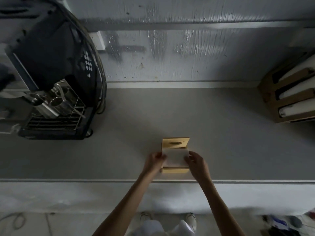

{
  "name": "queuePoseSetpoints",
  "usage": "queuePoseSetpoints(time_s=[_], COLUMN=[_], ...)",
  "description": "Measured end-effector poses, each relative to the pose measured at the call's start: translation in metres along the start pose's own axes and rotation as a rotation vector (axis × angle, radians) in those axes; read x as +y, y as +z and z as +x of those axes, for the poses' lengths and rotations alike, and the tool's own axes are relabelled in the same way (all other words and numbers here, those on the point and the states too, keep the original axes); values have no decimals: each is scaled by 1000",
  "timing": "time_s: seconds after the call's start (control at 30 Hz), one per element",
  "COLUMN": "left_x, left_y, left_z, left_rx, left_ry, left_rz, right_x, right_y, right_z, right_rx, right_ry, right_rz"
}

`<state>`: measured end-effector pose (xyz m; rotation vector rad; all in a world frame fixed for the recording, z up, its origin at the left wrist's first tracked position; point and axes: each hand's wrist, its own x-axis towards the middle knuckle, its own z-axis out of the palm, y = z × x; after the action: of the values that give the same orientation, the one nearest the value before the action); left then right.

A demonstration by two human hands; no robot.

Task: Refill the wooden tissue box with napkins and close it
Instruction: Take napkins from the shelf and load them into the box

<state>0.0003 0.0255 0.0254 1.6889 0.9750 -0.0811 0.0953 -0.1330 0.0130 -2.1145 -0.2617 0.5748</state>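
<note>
The wooden tissue box (175, 170) sits on the grey counter near its front edge. Its hinged lid (175, 143), with an oval slot, stands tilted open at the far side. A stack of white napkins (175, 157) is held over the open box. My left hand (154, 160) grips the stack's left edge and my right hand (196, 160) grips its right edge. How deep the napkins sit inside the box is hidden by the hands.
A black espresso machine (51, 86) with metal jugs and a drip grate fills the left of the grey counter (238, 142). A wooden roll dispenser (289, 97) stands at the right. A painted wall runs behind. My shoes show on the floor below.
</note>
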Motion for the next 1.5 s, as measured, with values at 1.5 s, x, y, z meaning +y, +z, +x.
queuePoseSetpoints(time_s=[1.5], left_x=[-69], left_y=[50], left_z=[54], left_rx=[137], left_ry=[-122], left_rz=[80], right_x=[22], right_y=[35], right_z=[8], right_rx=[74], right_ry=[-165], right_rz=[-636])
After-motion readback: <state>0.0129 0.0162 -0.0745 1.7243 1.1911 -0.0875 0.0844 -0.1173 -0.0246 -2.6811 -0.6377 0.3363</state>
